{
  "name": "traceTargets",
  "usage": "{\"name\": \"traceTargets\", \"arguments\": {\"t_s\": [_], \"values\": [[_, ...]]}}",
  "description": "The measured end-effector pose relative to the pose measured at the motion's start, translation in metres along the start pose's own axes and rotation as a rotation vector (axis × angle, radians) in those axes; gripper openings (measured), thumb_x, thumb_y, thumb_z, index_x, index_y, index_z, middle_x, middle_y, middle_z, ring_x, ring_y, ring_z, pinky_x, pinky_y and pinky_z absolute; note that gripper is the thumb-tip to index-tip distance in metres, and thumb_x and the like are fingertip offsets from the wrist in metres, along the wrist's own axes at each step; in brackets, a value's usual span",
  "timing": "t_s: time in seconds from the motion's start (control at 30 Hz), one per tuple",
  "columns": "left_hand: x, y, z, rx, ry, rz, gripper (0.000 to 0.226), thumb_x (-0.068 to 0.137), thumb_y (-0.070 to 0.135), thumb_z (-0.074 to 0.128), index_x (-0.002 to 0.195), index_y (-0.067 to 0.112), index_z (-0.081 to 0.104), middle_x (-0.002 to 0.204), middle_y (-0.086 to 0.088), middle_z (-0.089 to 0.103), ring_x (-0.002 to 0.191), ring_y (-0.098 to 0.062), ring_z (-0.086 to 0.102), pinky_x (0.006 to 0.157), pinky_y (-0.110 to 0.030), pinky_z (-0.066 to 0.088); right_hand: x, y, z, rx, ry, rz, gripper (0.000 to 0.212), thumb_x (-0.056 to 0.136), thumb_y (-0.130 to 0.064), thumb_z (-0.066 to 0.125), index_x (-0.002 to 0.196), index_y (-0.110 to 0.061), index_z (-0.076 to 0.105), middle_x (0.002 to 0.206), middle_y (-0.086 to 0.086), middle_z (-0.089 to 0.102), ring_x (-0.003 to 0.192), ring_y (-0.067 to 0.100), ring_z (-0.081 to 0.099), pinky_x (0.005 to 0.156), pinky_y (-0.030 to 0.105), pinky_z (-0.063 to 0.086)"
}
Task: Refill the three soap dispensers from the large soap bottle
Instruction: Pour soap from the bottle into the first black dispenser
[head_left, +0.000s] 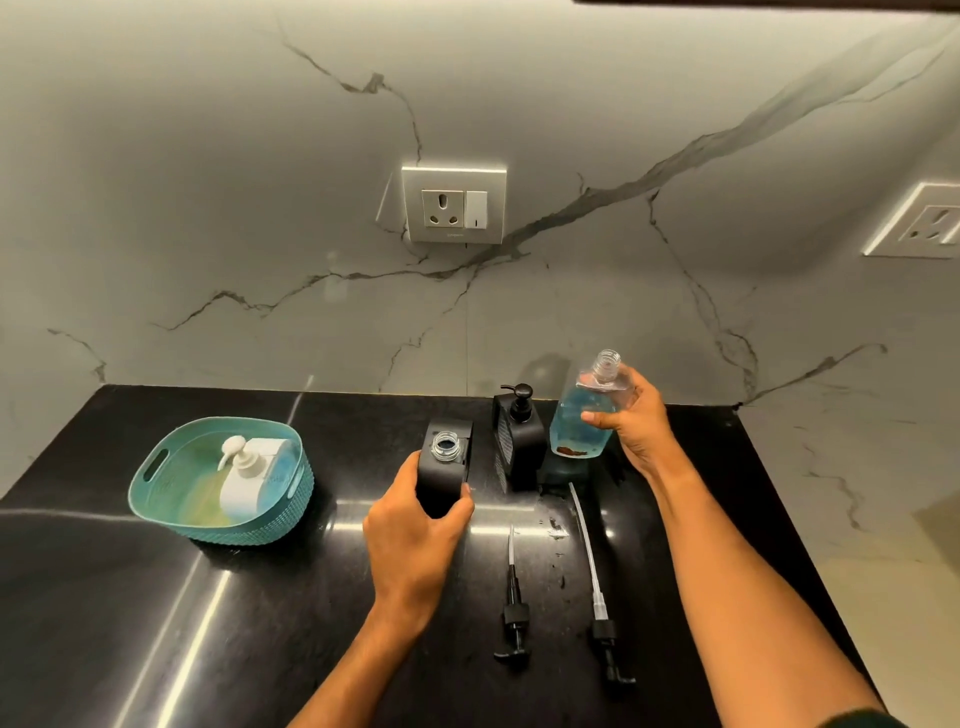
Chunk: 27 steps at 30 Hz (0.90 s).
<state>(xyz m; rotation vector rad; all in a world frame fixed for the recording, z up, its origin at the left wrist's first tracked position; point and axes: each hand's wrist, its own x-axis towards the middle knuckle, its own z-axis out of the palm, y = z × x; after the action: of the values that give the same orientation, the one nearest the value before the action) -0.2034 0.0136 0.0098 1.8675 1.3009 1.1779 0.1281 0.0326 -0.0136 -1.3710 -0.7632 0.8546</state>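
My left hand (415, 525) grips a black square dispenser (445, 467) that stands on the black counter with its round neck uncovered. To its right, my right hand (631, 421) holds the clear soap bottle (584, 410) of blue liquid upright and uncapped, its base just above the counter. A second black dispenser (517, 441) with its pump fitted stands between them. A white dispenser (254, 478) lies in a teal basket (171, 499) at the left.
Two removed pumps lie on the counter near me: a short black pump (513, 613) and a longer one with a clear tube (597, 597). A few drops (556, 530) spot the counter between them. The marble wall carries sockets (454, 205). The counter's right edge (779, 519) drops off.
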Motion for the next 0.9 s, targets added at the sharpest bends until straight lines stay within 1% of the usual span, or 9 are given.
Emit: {"name": "traceTargets", "arguments": {"t_s": [0.07,0.17,0.23,0.3,0.43,0.5,0.6,0.77,0.9], "values": [[0.003,0.001,0.003,-0.004,0.005,0.004,0.050,0.081,0.031,0.085,0.114,0.052,0.054,0.088,0.034,0.065,0.086,0.009,0.067,0.065,-0.002,0.048,0.007,0.004,-0.001,-0.011,-0.007,0.023,0.082,0.060,0.023,0.082,0.133,-0.006,0.060,0.127,0.013,0.070,0.117,0.026,0.068,0.087,0.032,0.060],[0.007,0.001,0.007,-0.011,0.007,0.005,0.049,0.082,0.030,0.085,0.114,0.052,0.054,0.089,0.032,0.065,0.087,0.008,0.067,0.064,-0.002,0.048,0.014,0.009,-0.003,-0.018,-0.006,0.050,0.080,0.060,0.022,0.082,0.130,-0.010,0.062,0.124,0.008,0.071,0.116,0.024,0.069,0.085,0.031,0.061],[0.009,0.001,0.009,-0.013,0.009,0.005,0.049,0.082,0.030,0.084,0.113,0.052,0.053,0.088,0.032,0.065,0.087,0.008,0.067,0.064,-0.002,0.048,0.017,0.012,-0.004,-0.021,-0.009,0.067,0.080,0.061,0.023,0.081,0.131,-0.010,0.061,0.126,0.009,0.070,0.118,0.025,0.068,0.089,0.036,0.061],[0.011,0.000,0.010,-0.015,0.009,0.000,0.049,0.081,0.031,0.084,0.114,0.052,0.054,0.089,0.034,0.064,0.087,0.010,0.067,0.065,-0.002,0.048,0.019,0.015,-0.006,-0.024,-0.009,0.081,0.081,0.062,0.024,0.080,0.133,-0.008,0.059,0.129,0.012,0.069,0.120,0.027,0.067,0.097,0.045,0.058],[0.014,-0.005,0.015,-0.001,0.017,-0.021,0.045,0.082,0.033,0.084,0.121,0.035,0.062,0.095,0.027,0.067,0.091,0.010,0.067,0.069,-0.004,0.051,0.020,0.020,-0.009,-0.027,0.000,0.102,0.082,0.064,0.025,0.079,0.137,-0.005,0.057,0.131,0.015,0.068,0.124,0.029,0.065,0.105,0.052,0.052],[0.015,-0.006,0.017,0.007,0.019,-0.026,0.045,0.083,0.033,0.084,0.123,0.032,0.063,0.097,0.023,0.069,0.091,0.008,0.068,0.069,-0.005,0.052,0.020,0.020,-0.010,-0.033,-0.008,0.108,0.083,0.064,0.024,0.080,0.137,-0.006,0.056,0.132,0.015,0.067,0.125,0.029,0.064,0.107,0.053,0.051],[0.016,-0.006,0.017,0.010,0.010,-0.026,0.048,0.082,0.032,0.084,0.125,0.031,0.063,0.098,0.023,0.067,0.091,0.012,0.066,0.069,-0.003,0.051,0.019,0.018,-0.013,-0.051,-0.043,0.119,0.084,0.064,0.023,0.080,0.139,-0.007,0.054,0.134,0.014,0.067,0.127,0.028,0.063,0.108,0.054,0.050],[0.016,-0.003,0.017,0.027,0.010,-0.027,0.050,0.082,0.031,0.085,0.127,0.028,0.063,0.099,0.022,0.066,0.085,0.013,0.064,0.070,0.000,0.049,0.018,0.015,-0.014,-0.067,-0.091,0.133,0.086,0.067,0.024,0.078,0.142,-0.007,0.051,0.138,0.013,0.065,0.130,0.026,0.060,0.111,0.055,0.047],[0.015,-0.001,0.016,0.007,0.004,-0.023,0.048,0.083,0.031,0.085,0.126,0.031,0.063,0.097,0.025,0.065,0.087,0.009,0.066,0.070,-0.006,0.053,0.016,0.011,-0.016,-0.073,-0.094,0.136,0.087,0.066,0.022,0.080,0.142,-0.010,0.052,0.137,0.010,0.065,0.128,0.026,0.062,0.108,0.054,0.050]]}}
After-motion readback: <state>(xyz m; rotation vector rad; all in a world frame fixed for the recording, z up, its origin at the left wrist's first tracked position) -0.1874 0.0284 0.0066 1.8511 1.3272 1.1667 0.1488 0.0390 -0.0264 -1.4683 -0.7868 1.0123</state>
